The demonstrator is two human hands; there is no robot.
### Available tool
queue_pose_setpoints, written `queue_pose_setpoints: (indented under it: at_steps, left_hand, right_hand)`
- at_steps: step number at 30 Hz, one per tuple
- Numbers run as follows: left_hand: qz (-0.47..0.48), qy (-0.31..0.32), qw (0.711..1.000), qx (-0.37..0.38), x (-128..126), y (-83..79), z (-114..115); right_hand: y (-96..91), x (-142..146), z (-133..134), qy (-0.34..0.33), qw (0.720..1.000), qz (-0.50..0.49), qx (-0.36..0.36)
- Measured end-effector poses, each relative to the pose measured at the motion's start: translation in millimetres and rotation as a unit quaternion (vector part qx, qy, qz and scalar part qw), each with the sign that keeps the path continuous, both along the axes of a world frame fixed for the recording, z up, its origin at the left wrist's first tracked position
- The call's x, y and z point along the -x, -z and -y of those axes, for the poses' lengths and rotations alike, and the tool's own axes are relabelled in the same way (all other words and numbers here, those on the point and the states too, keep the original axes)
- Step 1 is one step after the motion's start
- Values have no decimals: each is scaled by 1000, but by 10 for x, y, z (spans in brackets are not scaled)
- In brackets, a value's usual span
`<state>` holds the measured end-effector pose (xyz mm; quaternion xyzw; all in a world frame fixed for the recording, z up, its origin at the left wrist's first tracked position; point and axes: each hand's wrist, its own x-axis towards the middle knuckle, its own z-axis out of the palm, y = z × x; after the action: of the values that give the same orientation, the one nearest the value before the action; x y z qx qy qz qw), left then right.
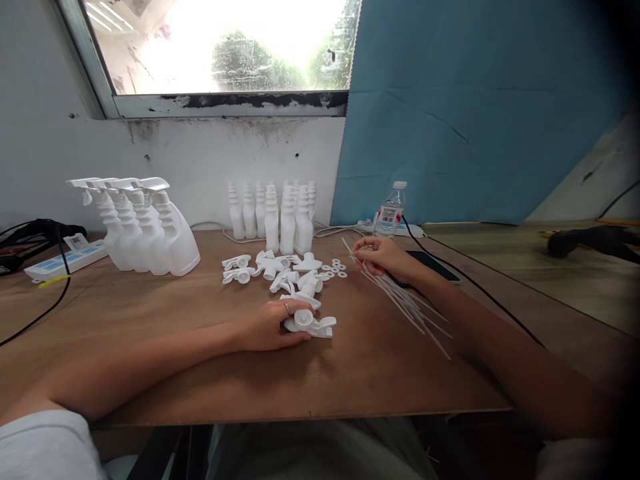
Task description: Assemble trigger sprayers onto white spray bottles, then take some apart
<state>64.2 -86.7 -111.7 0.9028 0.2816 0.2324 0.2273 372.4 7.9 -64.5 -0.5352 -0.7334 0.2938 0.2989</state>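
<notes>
My left hand (273, 325), with a ring on one finger, is closed around a white spray trigger head (306, 321) low over the front middle of the table. Its round collar faces up toward me. Farther right, the fingers of my right hand (375, 257) are pinched together at the ends of thin white dip tubes (407, 303), which lie fanned toward the front right. How many tubes the fingers grip is too small to tell. Several loose trigger heads (273, 267) are heaped beyond my left hand, and small white ring washers (337, 268) lie between the heap and my right hand.
Assembled spray bottles (175, 240) stand at the left, and bottles without heads (287, 223) stand at the back middle. A clear water bottle (393, 210), a dark phone (435, 265) and a black cable (480, 290) are at the right. A power strip (67, 261) lies far left.
</notes>
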Motion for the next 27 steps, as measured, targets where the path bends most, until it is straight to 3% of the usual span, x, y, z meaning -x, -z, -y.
queue_pose_setpoints:
  at_steps: [2, 4, 7, 9, 12, 16, 18, 20, 23, 27]
  left_hand:
    - [1, -1, 1000, 0, 0, 2, -2]
    - [2, 0, 1000, 1, 0, 7, -5]
    - [1, 0, 1000, 0, 2, 17, -8]
    - [1, -1, 1000, -2, 4, 22, -9]
    - [6, 4, 1000, -3, 5, 20, -12]
    - [9, 10, 1000, -3, 6, 17, -19]
    - [10, 11, 1000, -2, 6, 18, -22]
    - [10, 12, 1000, 1, 5, 20, -23]
    - [15, 7, 1000, 5, 2, 23, -20]
    - [27, 9, 1000, 0, -1, 31, -18]
  right_hand:
    - [-68, 56, 59, -14, 991, -130, -23]
    - [-137, 105, 128, -23, 963, -261, -65]
    - [-198, 160, 219, -14, 931, -334, -147]
    - [-193, 185, 244, -20, 924, -340, -173]
    - [-136, 188, 225, -56, 932, -325, -148]
    - [-62, 109, 163, -137, 982, -133, 12]
    - [-28, 65, 136, -187, 977, -20, 100]
    - [15, 63, 120, -223, 964, 26, 140]
    - [105, 182, 149, -220, 969, -17, 108]
    - [228, 512, 348, -175, 966, -191, 13]
